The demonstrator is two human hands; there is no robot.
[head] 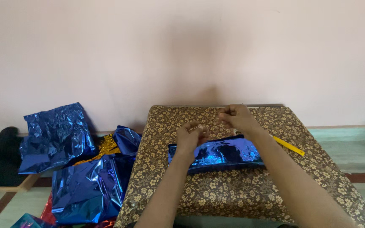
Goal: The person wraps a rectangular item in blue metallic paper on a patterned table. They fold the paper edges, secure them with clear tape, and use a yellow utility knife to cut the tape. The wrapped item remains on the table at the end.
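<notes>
A: Both hands where?
B: Centre frame, over blue foil parcel [216, 154] on table [233, 190]. My left hand [189, 137] pinches something small; right hand [236, 118] fisted, contents unclear. Parcel flat so it stays put.

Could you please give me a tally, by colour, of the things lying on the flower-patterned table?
Shiny blue foil-wrapped flat parcel, under both hands: 1
Yellow flat ruler, beside the right hand: 1
Small pale item pinched in the left hand, too small to identify: 1
Total: 3, on the brown floral-patterned table
</notes>
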